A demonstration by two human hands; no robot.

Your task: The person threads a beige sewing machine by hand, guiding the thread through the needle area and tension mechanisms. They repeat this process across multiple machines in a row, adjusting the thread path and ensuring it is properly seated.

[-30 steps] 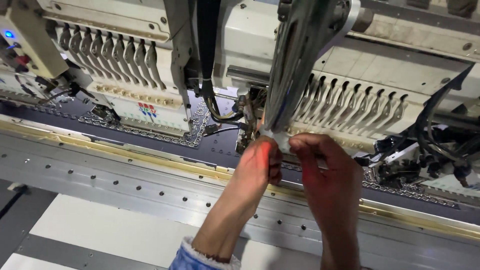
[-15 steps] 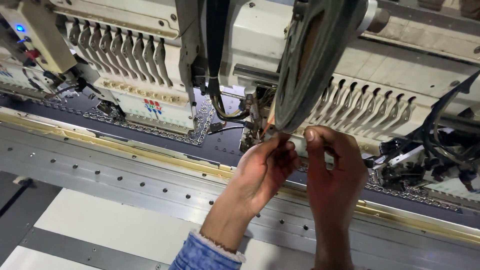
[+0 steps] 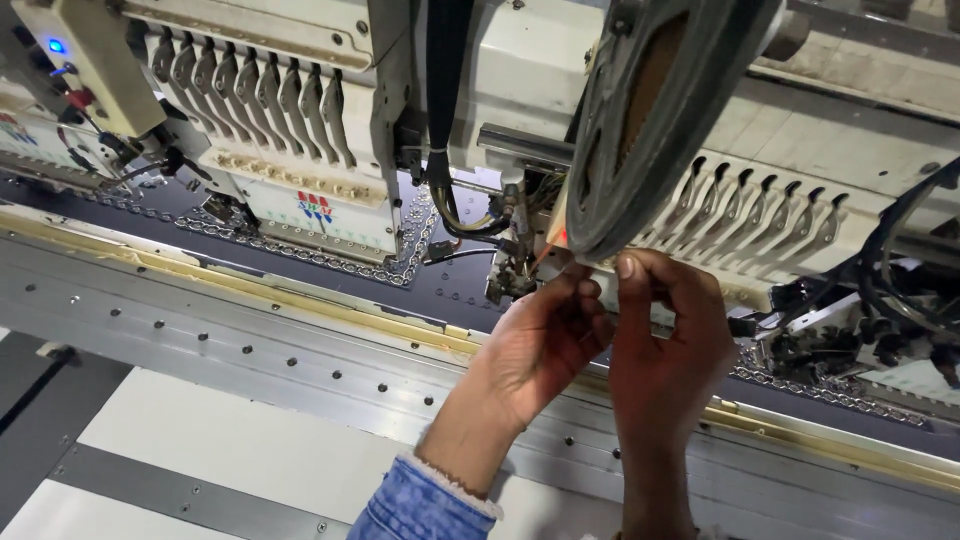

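Overhead, dark grey reel (image 3: 665,120), tan core; left hand (image 3: 545,335), right hand (image 3: 665,345) grip pinched beneath, contents unclear.

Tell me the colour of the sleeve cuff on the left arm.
Blue denim sleeve cuff with a pale, frayed edge, seen in the head view, just below the left hand.

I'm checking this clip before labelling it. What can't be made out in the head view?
- What the left hand and right hand pinch: fingertips cover it, too small.
- Needle area: dim, tangled with wires.
- Big dark reel: top cut off by the frame edge, blurred.
- Dark fabric: mostly hidden under the machine heads.
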